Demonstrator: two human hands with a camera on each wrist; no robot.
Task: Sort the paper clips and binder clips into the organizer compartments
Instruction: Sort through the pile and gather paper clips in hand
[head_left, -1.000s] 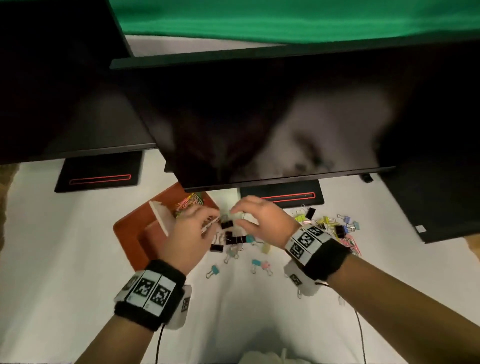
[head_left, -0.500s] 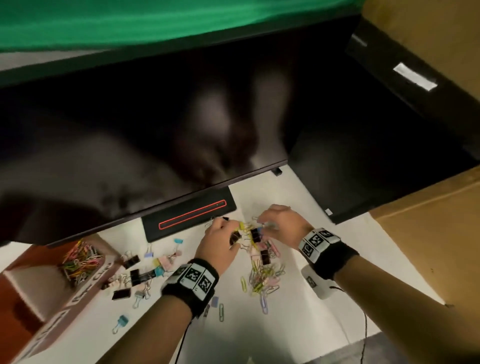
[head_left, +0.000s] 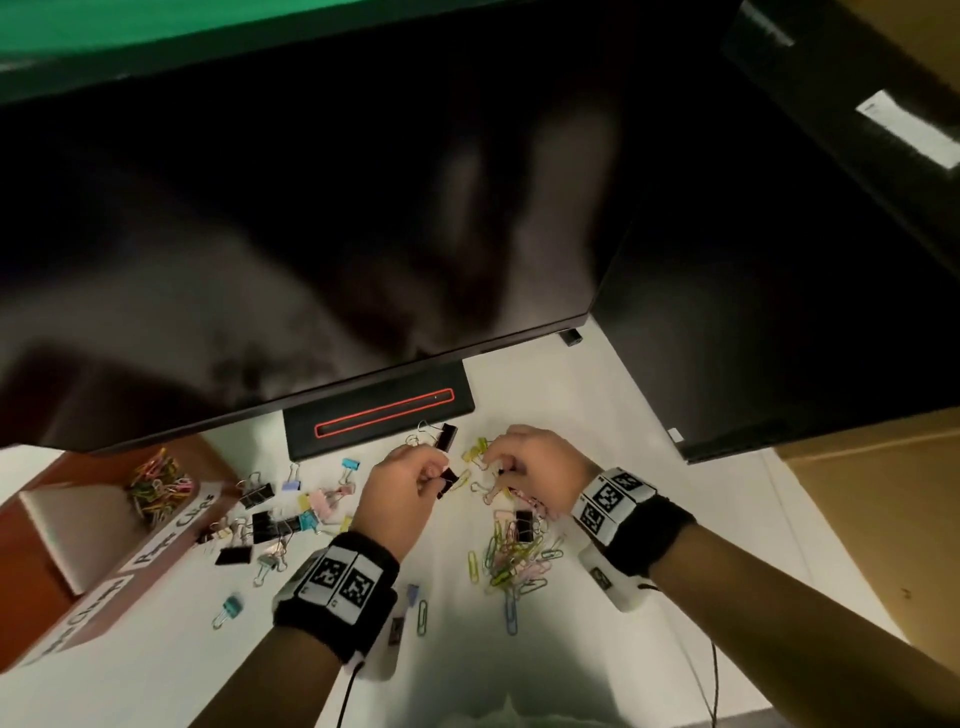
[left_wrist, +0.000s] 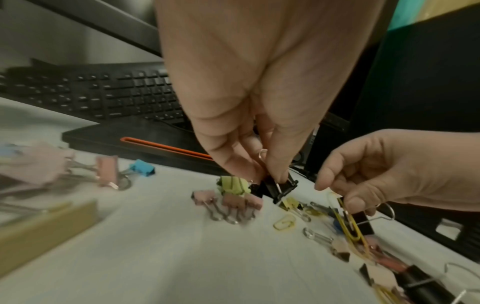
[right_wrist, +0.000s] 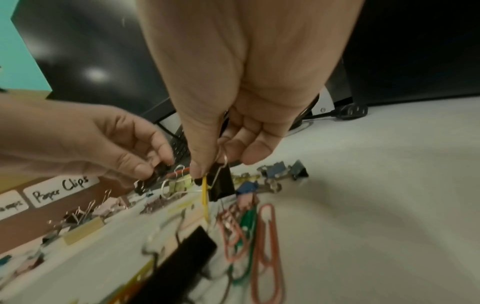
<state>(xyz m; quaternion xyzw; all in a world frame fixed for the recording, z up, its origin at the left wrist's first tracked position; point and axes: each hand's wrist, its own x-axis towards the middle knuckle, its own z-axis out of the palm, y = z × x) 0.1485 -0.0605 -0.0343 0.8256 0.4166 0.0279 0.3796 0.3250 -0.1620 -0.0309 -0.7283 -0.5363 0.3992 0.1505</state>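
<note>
The organizer (head_left: 78, 525) runs off the head view's left edge, its nearer label (head_left: 78, 631) too blurred to read. Clips (right_wrist: 182, 257) closest to the right wrist camera smear.

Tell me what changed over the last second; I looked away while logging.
Both hands moved right, from beside the organizer to the mixed pile. The left hand now pinches a black binder clip; the right hand pinches another black binder clip with a yellow paper clip caught against it. The organizer's paper clips stayed put.
</note>
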